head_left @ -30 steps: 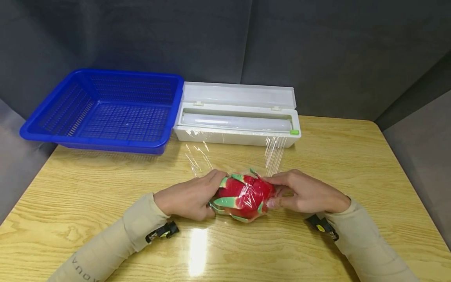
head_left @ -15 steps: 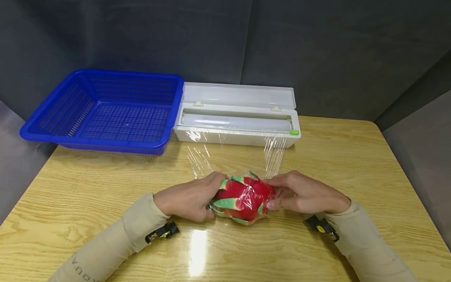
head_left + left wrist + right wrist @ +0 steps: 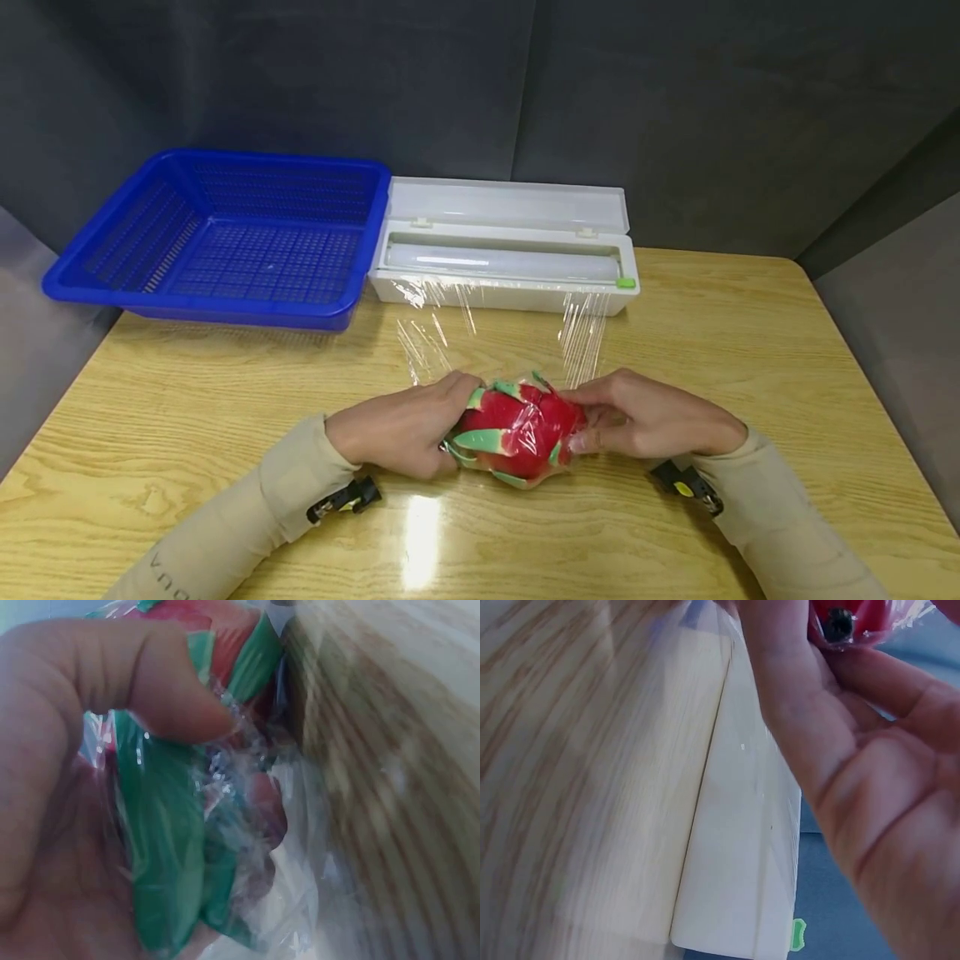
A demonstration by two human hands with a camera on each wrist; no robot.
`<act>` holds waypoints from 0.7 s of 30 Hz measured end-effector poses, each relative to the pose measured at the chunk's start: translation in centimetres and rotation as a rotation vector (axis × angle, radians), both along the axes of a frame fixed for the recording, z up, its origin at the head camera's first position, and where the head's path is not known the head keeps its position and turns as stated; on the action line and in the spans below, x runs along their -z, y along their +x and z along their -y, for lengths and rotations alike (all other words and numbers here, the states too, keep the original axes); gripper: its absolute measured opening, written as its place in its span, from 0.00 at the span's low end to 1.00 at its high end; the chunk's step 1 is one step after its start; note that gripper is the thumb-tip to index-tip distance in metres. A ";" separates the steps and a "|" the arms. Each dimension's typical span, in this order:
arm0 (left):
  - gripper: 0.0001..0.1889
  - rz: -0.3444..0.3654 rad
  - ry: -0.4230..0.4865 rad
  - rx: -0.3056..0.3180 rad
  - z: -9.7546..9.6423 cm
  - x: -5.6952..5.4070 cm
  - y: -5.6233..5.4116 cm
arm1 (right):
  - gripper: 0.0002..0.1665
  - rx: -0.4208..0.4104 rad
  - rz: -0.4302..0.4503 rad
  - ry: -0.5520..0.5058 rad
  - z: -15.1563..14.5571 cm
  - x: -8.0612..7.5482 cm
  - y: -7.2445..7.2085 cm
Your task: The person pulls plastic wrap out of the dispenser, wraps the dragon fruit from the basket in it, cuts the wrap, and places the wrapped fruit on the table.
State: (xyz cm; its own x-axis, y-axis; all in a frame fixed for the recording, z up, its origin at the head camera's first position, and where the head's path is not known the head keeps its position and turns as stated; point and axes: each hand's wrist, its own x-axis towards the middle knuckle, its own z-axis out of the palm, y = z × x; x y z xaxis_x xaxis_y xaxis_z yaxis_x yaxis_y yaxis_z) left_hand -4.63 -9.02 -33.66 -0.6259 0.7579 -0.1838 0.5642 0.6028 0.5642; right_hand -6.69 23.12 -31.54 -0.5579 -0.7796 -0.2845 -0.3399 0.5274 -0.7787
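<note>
A red dragon fruit (image 3: pixel 517 429) with green scales lies sideways between both hands, wrapped in shiny clear cling film (image 3: pixel 581 342). My left hand (image 3: pixel 408 425) grips its left end. In the left wrist view the thumb (image 3: pixel 176 697) curls over bunched film and long green scales (image 3: pixel 161 840). On the other side, my right hand (image 3: pixel 652 412) holds the right end between thumb and fingers. From the fruit the film still runs back to the white cling film dispenser (image 3: pixel 502 296), whose lid stands raised and whose roll (image 3: pixel 502 261) is exposed. The fruit's underside is hidden.
A blue plastic basket (image 3: pixel 225 308) stands at the back left, against the dispenser's left end. A green slider (image 3: pixel 626 283) sits at the dispenser's right end. Dark cloth (image 3: pixel 675 125) hangs behind the wooden table (image 3: pixel 750 350).
Both hands and the dragon fruit have shifted slightly toward the front of the table. The film trailing from the dispenser shows more creases on its left side.
</note>
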 end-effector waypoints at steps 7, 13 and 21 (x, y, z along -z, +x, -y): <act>0.37 0.019 0.005 0.006 0.1 -0.2 0.0 | 0.38 0.004 -0.009 0.021 0.0 0.3 -0.1; 0.37 0.031 -0.007 0.003 0.2 -0.3 0.0 | 0.36 -0.008 -0.005 0.012 0.0 0.4 -0.1; 0.34 0.042 0.003 0.019 0.2 -0.3 -0.1 | 0.33 -0.016 0.045 0.002 -0.1 0.5 -0.2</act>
